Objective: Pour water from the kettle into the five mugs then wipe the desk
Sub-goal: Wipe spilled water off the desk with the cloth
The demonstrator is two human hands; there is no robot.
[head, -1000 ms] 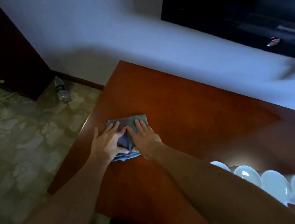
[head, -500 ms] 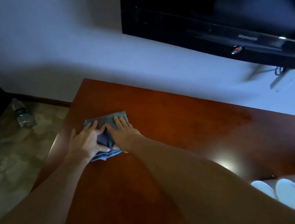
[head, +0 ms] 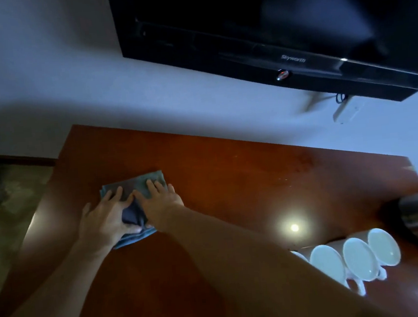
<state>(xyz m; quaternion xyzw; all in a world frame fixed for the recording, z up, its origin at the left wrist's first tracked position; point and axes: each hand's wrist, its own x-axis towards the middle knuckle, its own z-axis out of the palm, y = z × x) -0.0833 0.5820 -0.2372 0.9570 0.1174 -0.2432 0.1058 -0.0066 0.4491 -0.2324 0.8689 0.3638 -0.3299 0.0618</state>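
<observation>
Both hands, left and right, press flat-fingered on a folded grey cloth at nine o'clock on a reddish desk. White mugs sit at four o'clock; a television hangs on the wall at twelve.

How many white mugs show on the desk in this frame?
4: three full rims in a row at the desk's near right, plus a sliver beside the right forearm. A fifth may be hidden behind that arm.
</observation>
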